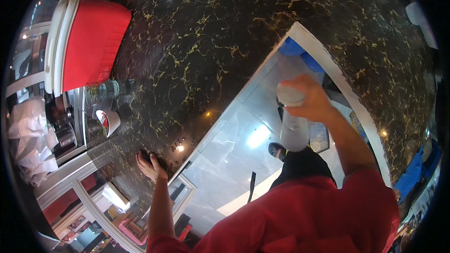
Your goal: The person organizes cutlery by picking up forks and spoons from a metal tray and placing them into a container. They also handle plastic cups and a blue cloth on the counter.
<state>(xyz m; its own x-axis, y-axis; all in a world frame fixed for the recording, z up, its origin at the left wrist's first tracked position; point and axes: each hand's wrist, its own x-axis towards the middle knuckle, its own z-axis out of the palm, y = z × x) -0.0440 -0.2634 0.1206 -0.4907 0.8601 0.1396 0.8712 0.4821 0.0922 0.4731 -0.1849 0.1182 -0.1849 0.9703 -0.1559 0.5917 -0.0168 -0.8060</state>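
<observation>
My left hand (152, 167) lies on the dark, yellow-veined stone-look countertop (182, 52), near its edge, with the fingers apart and nothing held. Small dark bits and wet-looking spots are on the surface beside it. My right hand (309, 96) is raised over the gap in the counter, above the tiled floor. It grips a translucent bottle or shaker (294, 131) by its pale, round end (290, 95). The body of this container points down toward my leg; its contents cannot be told.
A red cooler with a white lid (93, 38) stands at the upper left. Near it are a clear glass jar (110, 89) and a white paper cup (111, 123). A white box-like object (116, 196) sits at lower left. White-edged counter (337, 59) borders the gap.
</observation>
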